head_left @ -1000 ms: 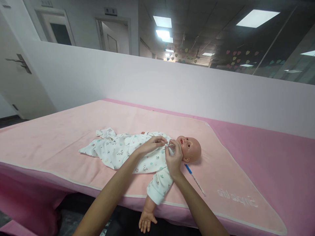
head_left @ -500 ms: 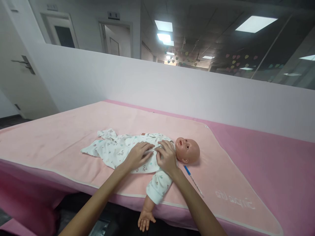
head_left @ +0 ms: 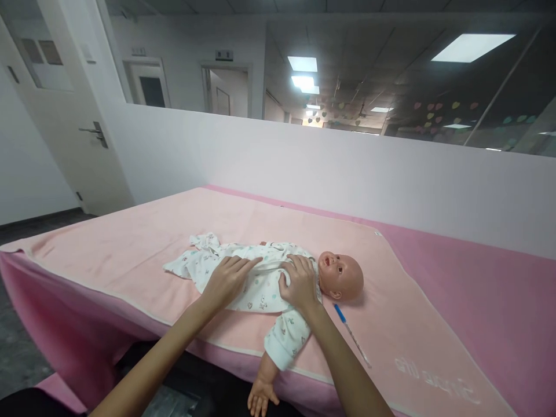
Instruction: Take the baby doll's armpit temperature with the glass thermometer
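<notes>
A baby doll lies on its back on a pale pink blanket, head toward the right and feet toward the left; it wears a white printed romper whose legs lie flat and crumpled at the left end. The left hand rests palm down on the doll's belly, fingers spread wide and flat on the cloth, gripping nothing; the right hand lies on the chest just beside the doll's chin, fingers curled loosely onto the fabric — whether they pinch the cloth cannot be told. The two hands are near each other, with a band of bunched romper between them. The doll's near arm, in its sleeve, reaches toward the person, and its bare doll hand hangs over the edge of the bed. A thin thermometer with a blue tip lies on the blanket just right of the right forearm, apart from the doll; behind the bed stands a low white partition — a door is at the far left.
</notes>
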